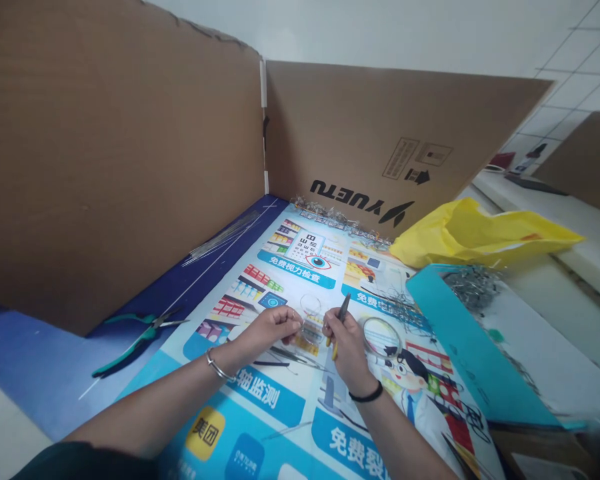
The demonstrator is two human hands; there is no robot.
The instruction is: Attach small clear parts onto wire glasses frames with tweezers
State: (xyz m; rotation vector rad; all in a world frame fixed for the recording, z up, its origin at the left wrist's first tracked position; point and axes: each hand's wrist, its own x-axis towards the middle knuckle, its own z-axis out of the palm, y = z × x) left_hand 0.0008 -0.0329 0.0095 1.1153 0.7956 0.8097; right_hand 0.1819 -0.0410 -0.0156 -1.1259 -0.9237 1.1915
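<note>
My right hand [345, 333] is closed around pliers [346, 305] with yellow handles, their dark jaws pointing up and away. My left hand [277, 325] is closed in a pinch on a thin wire [311, 305], which curls in faint loops between the two hands. Its exact ends are too fine to make out. To the right of my right hand lies a coil of wire [399, 333]. Loose wire pieces [300, 360] are on the printed poster sheet [260, 437] under my hands.
Green-handled pliers [143, 340] lie open at left. Straight wires [223, 239] rest by the tall cardboard panels [130, 153]. Small wire pieces [335, 217] line the back. A turquoise box [460, 347] with tangled wire [473, 288] and a yellow bag [480, 233] stand at right.
</note>
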